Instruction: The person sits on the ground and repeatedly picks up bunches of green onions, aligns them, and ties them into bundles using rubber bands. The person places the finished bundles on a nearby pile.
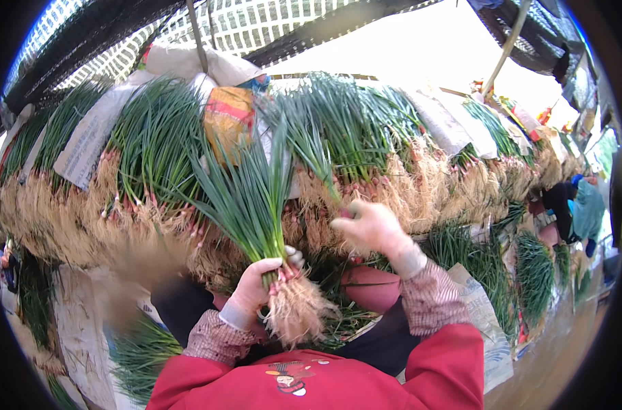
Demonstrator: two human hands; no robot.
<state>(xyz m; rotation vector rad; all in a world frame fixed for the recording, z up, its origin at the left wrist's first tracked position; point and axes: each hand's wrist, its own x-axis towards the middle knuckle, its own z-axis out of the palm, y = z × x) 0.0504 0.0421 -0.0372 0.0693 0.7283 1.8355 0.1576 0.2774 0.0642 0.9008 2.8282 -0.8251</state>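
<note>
Around the lower stems of a bunch of green onions (254, 215), my gloved left hand (254, 287) is closed. The bunch's leaves fan upward, while its pinkish bulbs and pale roots (300, 312) hang below the fist. My gloved right hand (375, 228), slightly blurred, pinches a thin green onion (333, 188) by its reddish bulb, up and to the right of the bunch. How many stalks it holds I cannot tell. Just behind that hand lies a heap of green onions (341, 128) with their roots toward me.
More onion piles (157, 133) line the long raised row, divided by white woven sacks (93, 136) and an orange sack (229, 120). A pink rounded object (371, 288) sits by my knee. Loose onions (142, 353) lie at lower left. Another person (572, 210) is at far right.
</note>
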